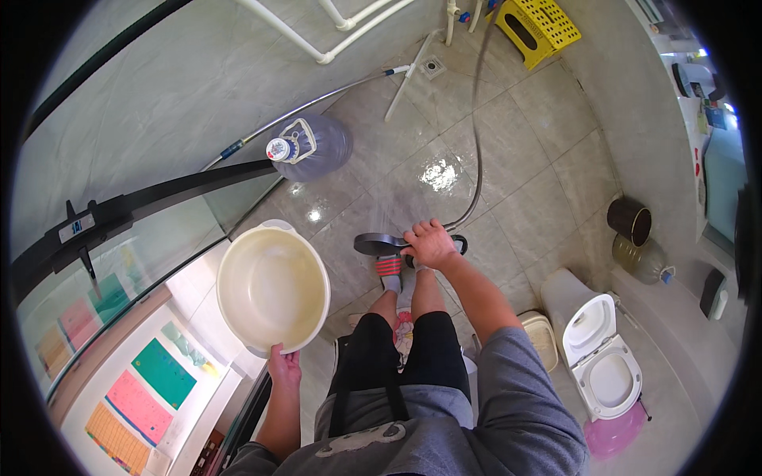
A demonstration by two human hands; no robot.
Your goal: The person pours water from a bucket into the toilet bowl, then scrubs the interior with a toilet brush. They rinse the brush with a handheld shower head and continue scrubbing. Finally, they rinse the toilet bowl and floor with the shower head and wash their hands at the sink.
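My left hand [285, 370] grips the near rim of a cream plastic basin [273, 288], held out to my left with its inside facing up. No object shows in the basin. In front of my legs, my right hand [430, 243] is closed around the handle of a dark shower head [378, 243]. Fine streaks of water show on the floor just beyond the head. From the handle a metal shower hose [478, 149] runs away across the tiles to the far wall. My feet, in slippers with red stripes [389, 266], stand just below the shower head.
A large water bottle [321, 149] stands by the glass partition [238, 205]. Behind it a long-handled squeegee [309, 106] leans near a floor drain [432, 67]. A yellow step stool [539, 30] is at the far wall. To the right stands a toilet [610, 381] with its lid up.
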